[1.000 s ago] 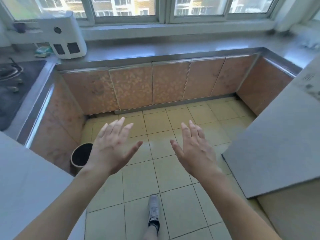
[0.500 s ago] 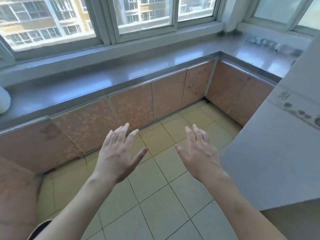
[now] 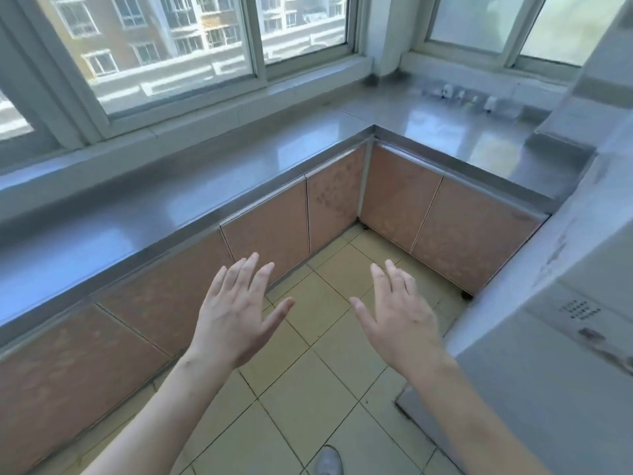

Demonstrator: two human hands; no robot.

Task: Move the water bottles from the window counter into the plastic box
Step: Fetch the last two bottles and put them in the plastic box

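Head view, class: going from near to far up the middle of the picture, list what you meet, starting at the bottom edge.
Grey shoe → yellow floor tiles → left hand and right hand, both open and empty → pink cabinet doors → steel window counter → window.

Two hands – left hand (image 3: 236, 313), right hand (image 3: 400, 320); one shoe (image 3: 329, 460); five cabinet doors (image 3: 270, 234)

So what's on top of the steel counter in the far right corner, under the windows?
On the steel counter, a blurred row of small clear items, possibly the water bottles, stands by the wall. The grey appliance at right covers the counter's far end. No box shows.
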